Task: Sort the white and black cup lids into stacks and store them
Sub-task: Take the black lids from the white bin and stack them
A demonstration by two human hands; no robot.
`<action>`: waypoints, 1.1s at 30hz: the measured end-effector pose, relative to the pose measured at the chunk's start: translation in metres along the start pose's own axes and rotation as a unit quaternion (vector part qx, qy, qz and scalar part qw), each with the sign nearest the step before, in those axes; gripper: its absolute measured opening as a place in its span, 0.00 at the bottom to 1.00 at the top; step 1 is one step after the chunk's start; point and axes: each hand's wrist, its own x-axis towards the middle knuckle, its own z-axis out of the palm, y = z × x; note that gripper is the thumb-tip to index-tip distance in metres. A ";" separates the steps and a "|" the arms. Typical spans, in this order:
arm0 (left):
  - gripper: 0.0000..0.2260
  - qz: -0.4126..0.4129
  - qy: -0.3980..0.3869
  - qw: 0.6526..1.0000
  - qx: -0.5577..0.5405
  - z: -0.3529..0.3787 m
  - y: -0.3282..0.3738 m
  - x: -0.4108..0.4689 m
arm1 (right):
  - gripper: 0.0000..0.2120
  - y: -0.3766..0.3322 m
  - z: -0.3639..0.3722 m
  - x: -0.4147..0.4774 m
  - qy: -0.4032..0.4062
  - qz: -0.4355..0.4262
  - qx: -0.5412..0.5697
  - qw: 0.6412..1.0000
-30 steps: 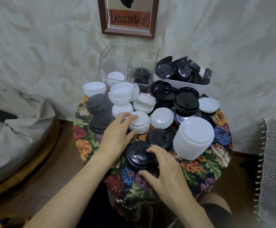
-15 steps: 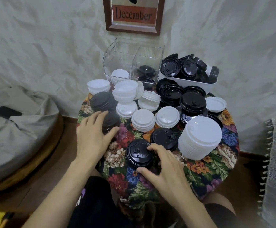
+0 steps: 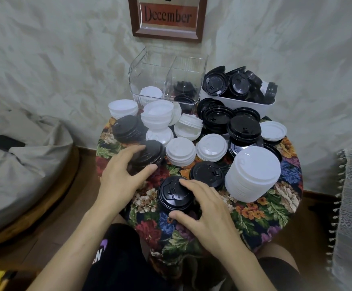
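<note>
Our left hand grips the matte black stack, right hand the glossy black stack, both left of the white stack.

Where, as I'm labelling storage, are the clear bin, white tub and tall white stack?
clear bin (image 3: 138,80): head view, left wall.
white tub (image 3: 244,107): head view, front wall.
tall white stack (image 3: 254,162): head view, top lid.

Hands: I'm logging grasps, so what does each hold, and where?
Left hand grips a black lid stack by its sides. Right hand holds the nearest black stack, thumb on its near edge, fingers on top.
</note>
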 end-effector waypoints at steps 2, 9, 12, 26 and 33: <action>0.23 0.006 -0.028 0.998 -0.062 -0.001 0.008 -0.005 | 0.36 -0.001 -0.001 0.000 0.004 0.001 0.003 1.000; 0.25 0.053 -0.114 0.986 -0.110 0.006 0.022 -0.030 | 0.49 -0.002 -0.005 -0.001 -0.007 0.038 0.052 0.998; 0.27 0.056 -0.127 0.983 -0.121 0.006 0.023 -0.036 | 0.48 -0.002 -0.010 -0.004 -0.009 0.034 0.092 0.995; 0.34 0.104 -0.093 0.989 -0.042 0.007 0.022 -0.035 | 0.31 -0.013 -0.022 0.005 0.026 0.032 0.188 0.981; 0.35 0.007 -0.064 0.998 -0.021 0.009 0.002 -0.009 | 0.37 -0.011 -0.016 0.003 -0.046 0.019 0.063 0.997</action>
